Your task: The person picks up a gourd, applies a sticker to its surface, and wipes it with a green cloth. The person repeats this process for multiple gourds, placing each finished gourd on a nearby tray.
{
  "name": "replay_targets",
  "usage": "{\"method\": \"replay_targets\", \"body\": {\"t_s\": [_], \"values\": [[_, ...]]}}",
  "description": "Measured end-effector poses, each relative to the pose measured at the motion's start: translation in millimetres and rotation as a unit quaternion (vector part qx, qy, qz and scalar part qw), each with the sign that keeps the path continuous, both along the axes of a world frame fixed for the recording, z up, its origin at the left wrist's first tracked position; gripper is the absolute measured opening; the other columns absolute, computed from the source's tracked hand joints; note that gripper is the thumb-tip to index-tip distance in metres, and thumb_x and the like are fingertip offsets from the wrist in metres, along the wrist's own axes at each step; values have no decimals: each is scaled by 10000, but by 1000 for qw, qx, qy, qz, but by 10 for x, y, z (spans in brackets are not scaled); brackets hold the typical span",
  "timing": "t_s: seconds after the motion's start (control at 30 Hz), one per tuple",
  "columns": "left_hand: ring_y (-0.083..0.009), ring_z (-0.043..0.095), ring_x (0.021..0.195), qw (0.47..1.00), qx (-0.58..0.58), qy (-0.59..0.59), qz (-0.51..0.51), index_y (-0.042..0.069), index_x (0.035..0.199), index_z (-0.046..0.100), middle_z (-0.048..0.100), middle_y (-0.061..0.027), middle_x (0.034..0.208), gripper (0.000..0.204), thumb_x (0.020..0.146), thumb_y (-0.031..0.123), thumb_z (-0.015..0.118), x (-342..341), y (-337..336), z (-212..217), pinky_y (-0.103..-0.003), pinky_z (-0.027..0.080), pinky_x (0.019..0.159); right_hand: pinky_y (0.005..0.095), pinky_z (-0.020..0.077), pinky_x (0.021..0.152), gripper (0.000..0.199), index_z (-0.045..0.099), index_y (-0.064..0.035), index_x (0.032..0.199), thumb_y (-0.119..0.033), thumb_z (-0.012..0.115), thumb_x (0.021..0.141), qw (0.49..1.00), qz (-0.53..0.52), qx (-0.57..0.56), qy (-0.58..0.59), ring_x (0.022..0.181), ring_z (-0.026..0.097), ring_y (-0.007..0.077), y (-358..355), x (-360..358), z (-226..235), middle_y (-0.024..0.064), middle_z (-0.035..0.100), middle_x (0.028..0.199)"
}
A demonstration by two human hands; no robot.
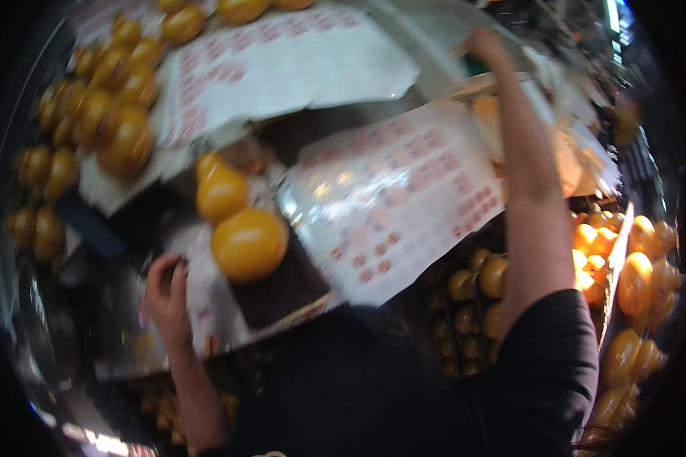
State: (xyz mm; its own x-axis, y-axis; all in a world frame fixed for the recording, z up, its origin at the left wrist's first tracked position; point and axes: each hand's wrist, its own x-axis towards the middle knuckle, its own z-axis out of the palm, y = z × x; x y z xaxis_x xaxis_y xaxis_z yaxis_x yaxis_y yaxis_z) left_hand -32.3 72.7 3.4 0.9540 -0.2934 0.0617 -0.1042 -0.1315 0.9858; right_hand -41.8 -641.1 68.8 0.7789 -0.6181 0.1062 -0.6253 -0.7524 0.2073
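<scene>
My left hand [168, 299] is at the lower left, beside a shiny, crumpled silver-white covering [209, 282]. Its thumb and forefinger curve together at the tips; a dark speck shows there, too small to name. To its right, a large glossy yellow gourd-shaped piece [249, 245] lies on a dark pad [278, 293]. My right arm stretches far forward, and my right hand [486, 47] hangs over a small green thing [475, 65] at the upper right. Blur hides what its fingers do. Between my arms lies a white sheet [404, 198] with rows of small red marks.
A second red-marked sheet [290, 65] lies farther back. Glossy yellow gourd shapes [118, 114] crowd the far left. More yellow pieces [488, 278] fill a dark rack under my right arm, and others [636, 282] stand along the right edge. Crumpled pale wrapping [579, 160] lies right of my forearm.
</scene>
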Motion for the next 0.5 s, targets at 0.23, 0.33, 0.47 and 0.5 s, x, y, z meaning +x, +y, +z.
{"method": "replay_targets", "body": {"t_s": [0.23,0.33,0.47,0.5], "values": [[-169,572,1081,994,-91,38,-44,37,1183,557,597,-67,1136,242,954,113,551,-70,-62,-33,-312,452,930,187,387,552,253,727,-13,926,-251,699,845,834,127,444,-302,608,531,29,2617,-347,654,-26,648,744],[-202,511,1194,984,-144,76,-75,37,1295,467,531,-102,1241,370,992,246,500,-77,-201,-5,-339,405,1010,185,450,626,269,696,-83,1050,-288,674,877,733,284,567,-245,702,551,25,3420,-520,378,-29,651,845],[-230,455,1263,981,-155,38,-108,43,1383,378,472,-124,1313,549,978,394,498,-131,-351,63,-365,325,1087,222,492,714,187,703,16,951,-146,695,857,647,308,670,-194,758,610,75,4382,-643,164,25,677,817],[-230,455,1263,985,-137,16,-106,45,1387,376,467,-124,1319,567,972,408,506,-150,-408,89,-367,316,1093,219,486,680,174,700,15,938,-141,691,862,627,304,691,-191,735,604,71,4481,-637,53,22,669,802]]}}
